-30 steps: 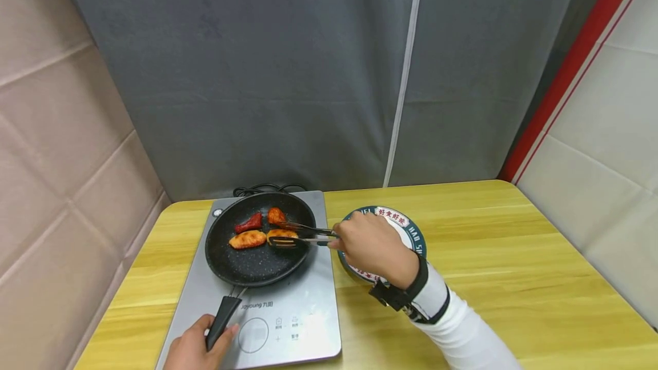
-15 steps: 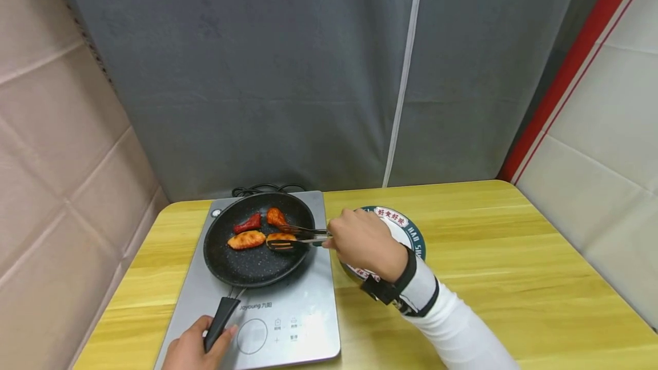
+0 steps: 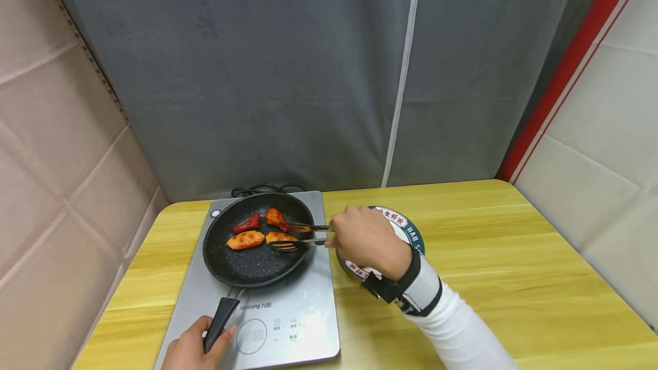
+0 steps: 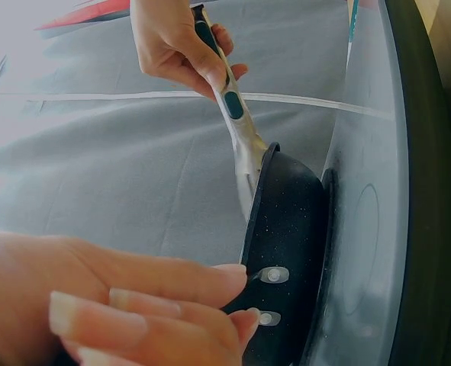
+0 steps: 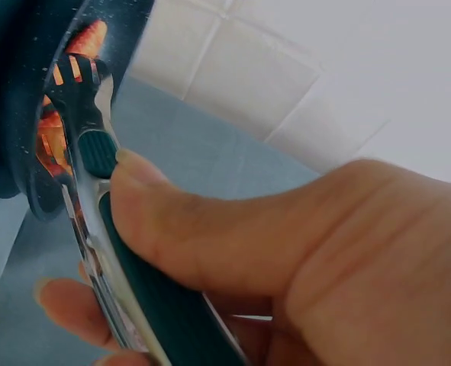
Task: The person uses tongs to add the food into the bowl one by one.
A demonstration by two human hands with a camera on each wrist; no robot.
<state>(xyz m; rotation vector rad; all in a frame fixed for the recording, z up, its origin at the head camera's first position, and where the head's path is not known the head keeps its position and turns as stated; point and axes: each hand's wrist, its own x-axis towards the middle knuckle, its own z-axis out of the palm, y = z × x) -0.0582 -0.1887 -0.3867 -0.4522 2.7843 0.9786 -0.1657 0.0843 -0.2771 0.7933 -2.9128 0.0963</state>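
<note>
My left hand [image 3: 194, 344] grips the black handle [image 3: 221, 321] of a dark speckled frying pan [image 3: 247, 273]. My right hand [image 3: 367, 238] holds a pair of tongs [image 3: 321, 242] with slotted black heads and dark green grips, the thumb pressed along one grip in the right wrist view. Inside the pan lie several browned chicken pieces. A chicken wing [image 3: 245, 240] and a redder drumstick [image 3: 248, 223] lie on the left. On the right, the tongs' spread heads overlap a second drumstick [image 3: 276, 217] and the near edge of another wing [image 3: 280, 237].
Under the pan is a silver induction cooker [image 3: 303, 347] with touch controls, its black cord [image 3: 267, 188] coiled behind. A plate with a green patterned rim [image 3: 415, 238] stands on the wooden table [image 3: 514, 278], partly hidden by my right hand. A grey curtain [image 3: 257, 73] closes off the back.
The tongs' heads have shifted slightly to the right over the right-hand pieces, so more of the drumstick shows. My left hand keeps its grip on the pan handle.
</note>
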